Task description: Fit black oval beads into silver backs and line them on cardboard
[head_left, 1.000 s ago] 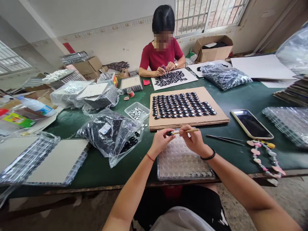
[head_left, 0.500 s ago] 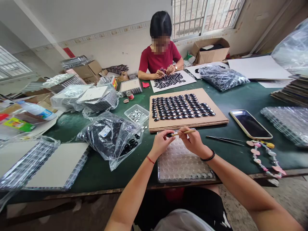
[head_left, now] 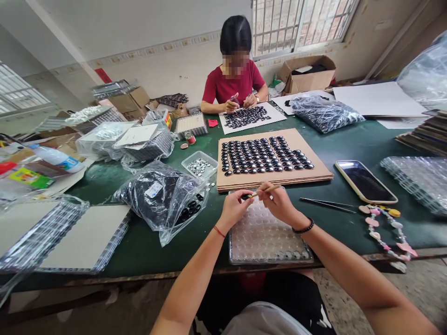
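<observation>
Glossy black rounded piece (head_left: 246,197) sits pinched in my left grip (head_left: 233,209) over the far end of the clear dimpled plastic tray (head_left: 270,235), just beside the lower-left tip of the slender tan stick (head_left: 274,188), slanting up rightward, that my right grip (head_left: 280,205) pinches.

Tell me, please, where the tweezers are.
In the head view, the tweezers lie right of centre on the table, between the right hand and beaded strand.

Pale wall (head_left: 167,74), patterned tile band (head_left: 167,47); I see daylight at a barred window (head_left: 275,28), second window (head_left: 17,88) far left. Green table (head_left: 349,144); mottled grey floor (head_left: 419,288) below.
</observation>
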A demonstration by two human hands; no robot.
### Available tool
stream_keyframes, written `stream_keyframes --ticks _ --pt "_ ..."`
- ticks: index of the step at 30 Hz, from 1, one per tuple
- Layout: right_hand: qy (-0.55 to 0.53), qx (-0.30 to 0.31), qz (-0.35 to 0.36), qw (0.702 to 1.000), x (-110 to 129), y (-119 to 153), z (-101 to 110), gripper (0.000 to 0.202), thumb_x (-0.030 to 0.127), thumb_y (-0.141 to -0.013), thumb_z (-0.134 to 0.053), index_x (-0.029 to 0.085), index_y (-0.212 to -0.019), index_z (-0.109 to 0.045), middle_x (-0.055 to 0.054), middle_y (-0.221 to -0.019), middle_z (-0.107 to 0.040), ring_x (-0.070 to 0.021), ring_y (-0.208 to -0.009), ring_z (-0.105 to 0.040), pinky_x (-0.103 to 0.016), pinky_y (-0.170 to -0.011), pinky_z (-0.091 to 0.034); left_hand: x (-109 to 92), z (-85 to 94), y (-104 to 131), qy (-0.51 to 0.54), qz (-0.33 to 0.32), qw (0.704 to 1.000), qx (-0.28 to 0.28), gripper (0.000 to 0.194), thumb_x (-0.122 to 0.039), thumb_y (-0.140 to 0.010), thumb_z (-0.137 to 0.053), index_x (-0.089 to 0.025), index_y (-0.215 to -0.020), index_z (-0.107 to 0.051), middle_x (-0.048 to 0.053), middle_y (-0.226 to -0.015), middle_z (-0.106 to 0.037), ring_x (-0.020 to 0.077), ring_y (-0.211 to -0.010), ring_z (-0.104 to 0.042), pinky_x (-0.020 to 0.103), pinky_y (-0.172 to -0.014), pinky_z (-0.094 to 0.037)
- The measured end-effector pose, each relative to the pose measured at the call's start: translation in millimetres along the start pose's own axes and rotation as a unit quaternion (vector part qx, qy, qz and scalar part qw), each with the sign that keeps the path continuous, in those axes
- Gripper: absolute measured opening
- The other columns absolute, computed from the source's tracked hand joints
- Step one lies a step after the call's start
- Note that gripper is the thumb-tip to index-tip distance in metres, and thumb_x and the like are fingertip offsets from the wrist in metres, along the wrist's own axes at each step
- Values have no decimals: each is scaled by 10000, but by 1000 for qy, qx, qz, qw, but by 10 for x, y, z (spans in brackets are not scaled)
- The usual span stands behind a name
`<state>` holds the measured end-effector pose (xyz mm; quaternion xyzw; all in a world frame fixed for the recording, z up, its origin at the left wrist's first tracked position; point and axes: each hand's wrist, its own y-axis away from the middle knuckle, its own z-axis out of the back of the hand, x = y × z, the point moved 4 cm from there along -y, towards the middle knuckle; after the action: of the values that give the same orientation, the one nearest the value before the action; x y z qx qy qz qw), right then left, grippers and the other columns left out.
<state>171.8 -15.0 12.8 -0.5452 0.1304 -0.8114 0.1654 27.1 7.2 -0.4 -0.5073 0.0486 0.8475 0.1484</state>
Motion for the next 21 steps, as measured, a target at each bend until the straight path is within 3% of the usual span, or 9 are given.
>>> stream_keyframes --ticks 2,5,8,15,21 --pt "-140 -17 -101 985 -125 -57 20 281 433 -844 -455 189 -705 -450 30 -544 -485 -80 -399 -430 -208 -395 -331 2 -5 3 5 6 1000 9 293 -339 -683 -634 -151 -901 -688 -35 -499 -493 73 -452 -342 203 -446 -254" --pt "-329 -16 -255 909 -287 -102 19 281 443 -770 -539 181 -704 -463 51 -499 -473 -67 -341 -396 -197 -340 -299 -17 -34 12 18 -2 999 34 314 -356 -680 -645 -154 -915 -692 -30 -487 -511 70 -440 -324 207 -443 -240" --pt "-403 2 -313 860 -315 -109 34 255 402 -727 -570 170 -672 -479 51 -474 -457 -60 -333 -373 -195 -330 -276 -47 -73 30 45 -11 997 62 309 -348 -722 -606 -151 -948 -680 14 -600 -628 70 -440 -338 209 -442 -250" --pt "-410 -18 -274 870 -286 -109 71 308 380 -768 -522 186 -574 -382 50 -475 -430 -57 -366 -375 -201 -372 -291 -51 -77 47 49 -4 998 49 217 -265 -756 -554 -133 -896 -656 47 -683 -666 89 -490 -476 201 -489 -340" --pt "-311 36 -264 912 -276 -76 -39 285 396 -781 -515 165 -626 -452 63 -490 -424 -18 -326 -221 -179 -334 -115 -33 -89 50 79 -12 996 35 192 -243 -780 -523 -136 -903 -625 30 -673 -630 104 -555 -534 209 -548 -401"
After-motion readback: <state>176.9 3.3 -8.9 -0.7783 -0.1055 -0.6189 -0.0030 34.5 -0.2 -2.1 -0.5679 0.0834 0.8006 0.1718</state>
